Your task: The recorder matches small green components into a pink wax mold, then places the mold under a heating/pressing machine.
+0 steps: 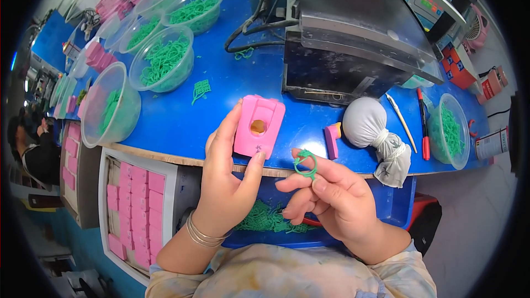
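1. Here, a thin green ring [305, 154] sits in front of the table's front edge, its loop facing up toward the camera, just right of a pink block.
2. The right hand [345, 196] pinches the ring's lower stub with the thumb against the fingers; its other fingers curl loosely, holding nothing that shows.
3. The left hand [227, 168] is partly open around the pink block [269, 115], fingers along the left side and thumb at the lower edge. The block has a brownish-gold hollow; I cannot tell whether it touches the table [221, 80].
4. Just beyond the right hand lie a small pink-and-yellow piece [332, 142] and a tied grey cloth bag [364, 121].
5. Right of the bag are a pale stick [401, 121], a red-and-black marker [424, 127] and a clear bowl [465, 138] of green pieces.
6. Below, more green strands [262, 219] fill part of a blue tray [404, 201].
7. Farther off stands a dark metal machine [331, 72].
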{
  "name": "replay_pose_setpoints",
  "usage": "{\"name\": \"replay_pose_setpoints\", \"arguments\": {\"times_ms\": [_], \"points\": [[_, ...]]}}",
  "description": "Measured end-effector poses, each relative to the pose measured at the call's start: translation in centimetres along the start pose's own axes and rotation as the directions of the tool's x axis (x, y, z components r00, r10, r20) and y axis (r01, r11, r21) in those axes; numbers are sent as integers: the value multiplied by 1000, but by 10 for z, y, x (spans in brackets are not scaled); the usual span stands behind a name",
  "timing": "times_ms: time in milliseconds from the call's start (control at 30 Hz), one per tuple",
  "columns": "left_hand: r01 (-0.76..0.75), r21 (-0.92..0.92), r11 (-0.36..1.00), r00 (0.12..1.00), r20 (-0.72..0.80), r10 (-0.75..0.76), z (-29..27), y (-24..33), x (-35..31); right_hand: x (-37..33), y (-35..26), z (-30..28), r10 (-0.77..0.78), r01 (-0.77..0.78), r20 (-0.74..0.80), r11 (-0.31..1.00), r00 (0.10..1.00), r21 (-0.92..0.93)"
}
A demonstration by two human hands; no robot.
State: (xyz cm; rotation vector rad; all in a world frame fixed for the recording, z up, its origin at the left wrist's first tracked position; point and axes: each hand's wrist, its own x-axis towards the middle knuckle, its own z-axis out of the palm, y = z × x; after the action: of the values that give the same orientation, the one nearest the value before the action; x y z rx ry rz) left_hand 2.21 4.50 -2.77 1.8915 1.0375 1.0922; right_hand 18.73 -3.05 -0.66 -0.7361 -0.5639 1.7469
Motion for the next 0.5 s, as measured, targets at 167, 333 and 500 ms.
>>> {"name": "replay_pose_setpoints", "arguments": {"times_ms": [167,333,500], "points": [[-71,393,917,993,-56,101,-7,5,5,-1,0,-1,-23,22,80,1000,997,19],[-77,126,989,994,-68,86,-14,26,-18,-2,4,-3,-30,46,202,996,979,-75],[176,-377,909,983,112,-144,4,35,-36,-5,14,-1,-189,321,297,806,936,-498]]}}
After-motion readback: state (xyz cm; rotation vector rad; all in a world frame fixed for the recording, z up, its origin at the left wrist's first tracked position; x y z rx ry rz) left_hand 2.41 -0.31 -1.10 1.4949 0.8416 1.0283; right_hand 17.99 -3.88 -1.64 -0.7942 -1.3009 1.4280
